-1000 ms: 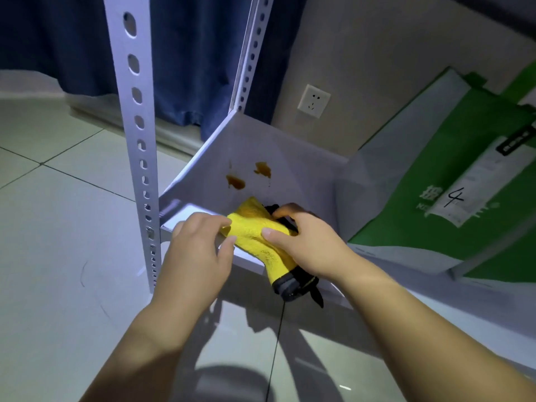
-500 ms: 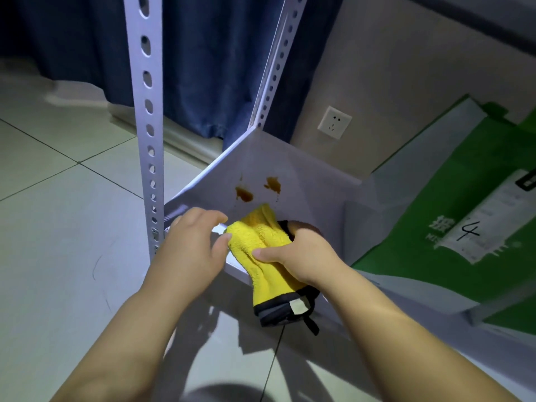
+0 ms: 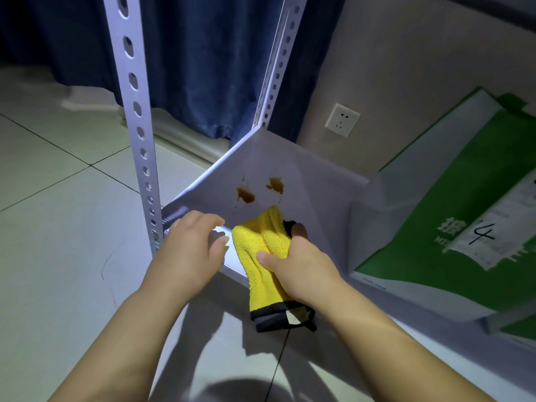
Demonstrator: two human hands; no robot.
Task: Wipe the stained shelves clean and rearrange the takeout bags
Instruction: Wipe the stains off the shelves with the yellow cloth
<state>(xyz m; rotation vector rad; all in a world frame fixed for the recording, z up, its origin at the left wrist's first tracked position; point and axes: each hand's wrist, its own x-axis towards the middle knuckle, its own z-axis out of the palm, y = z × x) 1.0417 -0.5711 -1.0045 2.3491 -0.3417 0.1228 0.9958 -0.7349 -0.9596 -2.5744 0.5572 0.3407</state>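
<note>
Caught at the very start of the wipe, with nothing cleaned yet.

Gripped a yellow microfibre cloth in the right hand, thumb across the top, and set its far end on the white bottom shelf just short of two brown stains, neither visibly touched. Rested the left hand, fingers loosely bent and holding nothing, on the shelf's near-left edge, just beside the cloth and close to the perforated upright. Judged the wiping as barely begun, with both stains left to clear. Noted a green takeout bag marked 4 lying tilted at the right, apart from the stains; reckoned the rearranging as not yet done either.
</note>
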